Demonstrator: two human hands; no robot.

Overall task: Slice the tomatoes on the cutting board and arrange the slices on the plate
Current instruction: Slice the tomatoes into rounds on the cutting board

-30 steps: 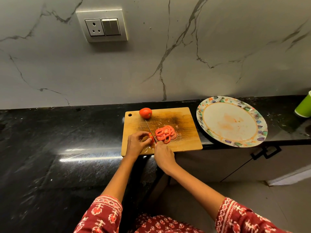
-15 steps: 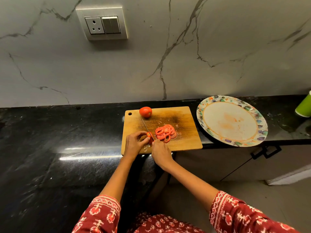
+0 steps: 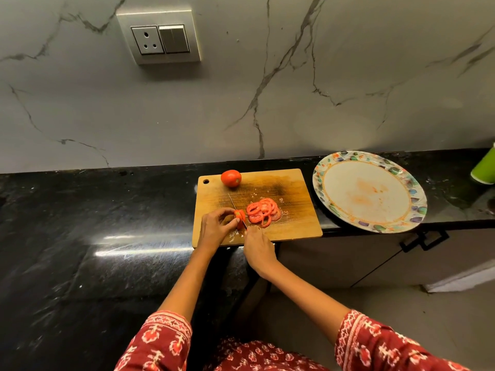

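Note:
A wooden cutting board (image 3: pixel 294 226) lies on the black counter. My left hand (image 3: pixel 214 228) pinches the small end piece of a tomato (image 3: pixel 239 215) near the board's front left. My right hand (image 3: pixel 258 250) grips a knife (image 3: pixel 235 207), whose thin blade runs along the piece's right side and points away from me; the handle is hidden in my fist. A pile of several red tomato slices (image 3: pixel 263 211) lies just right of the blade. One whole tomato (image 3: pixel 231 178) sits at the board's far left corner. The patterned plate (image 3: pixel 369 191) to the right holds no slices.
The plate overhangs the counter's front edge (image 3: pixel 401 226). A green cup (image 3: pixel 484 170) stands at the far right. A wall socket and switch (image 3: pixel 160 38) sit on the marble backsplash. The counter extends left and toward me; cabinet doors and floor lie below on the right.
The knife has slid slightly along the tomato piece with my right hand; my left hand keeps holding the piece. The slice pile and whole tomato have not moved.

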